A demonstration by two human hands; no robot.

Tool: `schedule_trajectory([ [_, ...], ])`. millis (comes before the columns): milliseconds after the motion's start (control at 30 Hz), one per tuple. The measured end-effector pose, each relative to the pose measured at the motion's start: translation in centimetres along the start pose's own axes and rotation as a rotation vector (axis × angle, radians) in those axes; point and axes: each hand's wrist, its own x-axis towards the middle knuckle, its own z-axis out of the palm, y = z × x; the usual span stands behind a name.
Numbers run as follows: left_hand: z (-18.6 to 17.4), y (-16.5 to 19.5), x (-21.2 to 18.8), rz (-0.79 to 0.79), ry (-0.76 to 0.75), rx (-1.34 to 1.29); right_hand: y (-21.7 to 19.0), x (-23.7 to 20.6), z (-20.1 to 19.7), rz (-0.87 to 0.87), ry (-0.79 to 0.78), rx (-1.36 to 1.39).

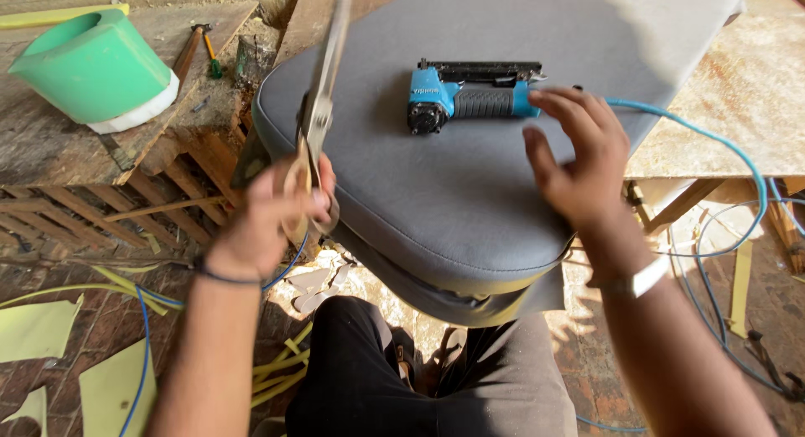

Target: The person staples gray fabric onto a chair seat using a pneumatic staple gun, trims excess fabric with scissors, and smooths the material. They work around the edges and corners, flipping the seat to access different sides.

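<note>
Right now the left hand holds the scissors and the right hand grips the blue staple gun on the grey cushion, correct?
Not quite. In the head view the right hand hovers open beside the blue staple gun, not gripping it. The left hand does hold the long metal scissors; the gun lies on the grey cushion.

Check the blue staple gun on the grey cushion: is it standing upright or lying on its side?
Lying on its side. The staple gun rests flat on the grey cushion, its side facing up; the right hand hovers beside its handle without gripping it.

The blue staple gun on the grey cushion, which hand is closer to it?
Right. The right hand hovers open by the staple gun's handle end; the left hand holds scissors at the cushion's far edge.
</note>
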Motion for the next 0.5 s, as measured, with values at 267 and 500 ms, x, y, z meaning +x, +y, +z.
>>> schedule_trajectory([
  [267,12.8,-10.0,-11.3,-0.063,0.000,-0.711,-16.6,-16.6,0.9,0.618,-0.411,0.899],
  [500,18.9,-13.9,-11.8,0.470,-0.117,-0.035,-11.1,-21.1,-1.8,0.949,-0.825,1.612],
])
